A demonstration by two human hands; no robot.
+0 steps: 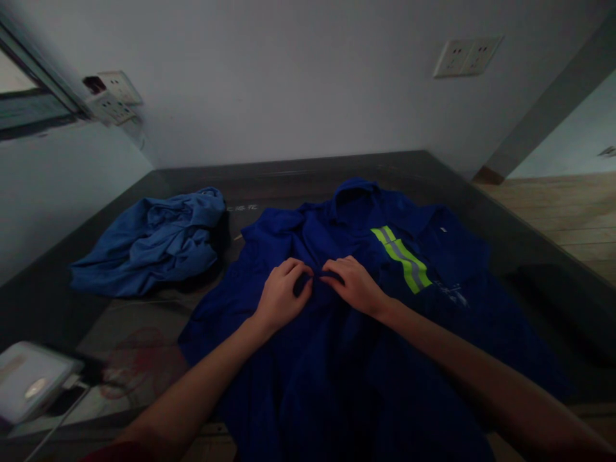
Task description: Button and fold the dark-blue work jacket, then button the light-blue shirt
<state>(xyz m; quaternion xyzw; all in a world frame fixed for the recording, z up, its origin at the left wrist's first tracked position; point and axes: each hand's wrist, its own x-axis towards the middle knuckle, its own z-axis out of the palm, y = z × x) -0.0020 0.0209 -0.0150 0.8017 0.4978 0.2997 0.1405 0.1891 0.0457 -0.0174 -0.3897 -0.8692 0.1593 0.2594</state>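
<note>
The left hand (283, 292) and right hand (355, 283) pinch a dark blue cloth jacket (337, 333) on the dark grey table (289, 181).

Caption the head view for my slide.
Left hand and right hand pinch a dark-blue garment on a dark table, a lighter blue garment lying crumpled to the left.

The blue garment (337, 350) is matt, creased cloth, its yellow-green strip (404, 258) smoother-looking. The paler bundle (158, 242) on the left is rumpled matt cloth. The dark table (298, 183) looks smooth but scuffed, the far wall (298, 83) matt. The right-hand sockets (468, 56) and the near-left white box (31, 375) look like smooth plastic, the right-hand floor (558, 208) like wood.
</note>
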